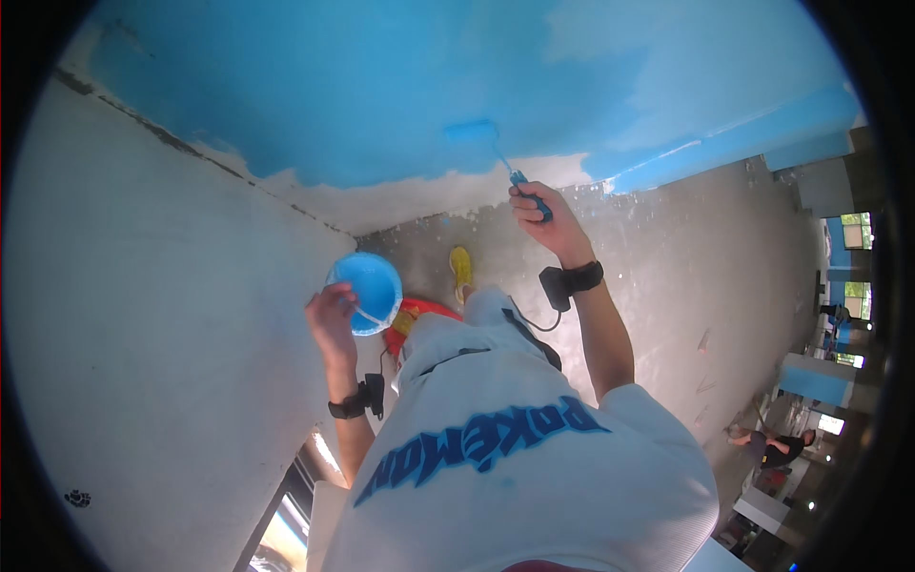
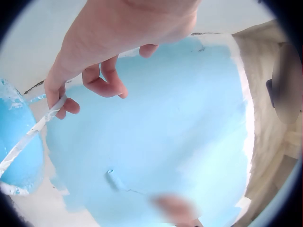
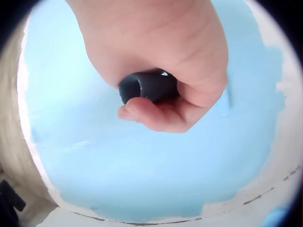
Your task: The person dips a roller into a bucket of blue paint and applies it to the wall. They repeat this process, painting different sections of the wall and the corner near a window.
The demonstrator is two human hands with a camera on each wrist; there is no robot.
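My right hand (image 1: 553, 224) grips the dark handle (image 3: 158, 86) of a small paint roller (image 2: 113, 179), with fingers curled round it. The roller's blue sleeve lies over the blue-painted wall (image 1: 362, 86) in the head view. At the left, my left hand (image 1: 331, 324) holds up a blue bucket (image 1: 381, 278) by its pale, paint-smeared carrying strap (image 2: 28, 135). In the left wrist view the strap passes through the curled forefinger and thumb, while the other fingers hang loosely bent. The bucket's inside is coated with light blue paint.
An unpainted pale strip (image 1: 410, 197) runs along the wall's lower edge. A white wall (image 1: 172, 315) meets it at the left corner. Grey concrete floor (image 1: 667, 248) stretches right, where another person (image 1: 782, 448) sits far off. A yellow shoe (image 1: 461, 267) stands near the wall.
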